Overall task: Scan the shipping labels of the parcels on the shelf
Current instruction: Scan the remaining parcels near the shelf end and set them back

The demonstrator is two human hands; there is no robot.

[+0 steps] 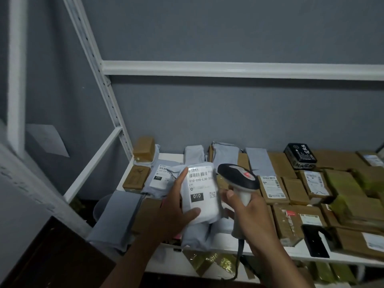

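My left hand [176, 206] holds a grey mailer parcel [200, 196] lifted above the shelf, thumb on its lower face, fingers along its left edge. Its white shipping label [202, 183] faces up, with a barcode, "010-010-L30-551" and a black "010" box. My right hand [247, 215] grips the handle of a white barcode scanner [239, 177]. The scanner's dark head sits just right of the label's top. A cable hangs from the handle.
The white shelf [224, 240] carries several grey mailers, one with a "231" label [161, 176], and several brown cardboard boxes [295, 219] to the right. A black box [301, 155] sits at the back. A white upright [99, 80] and crossbar [239, 69] frame the shelf.
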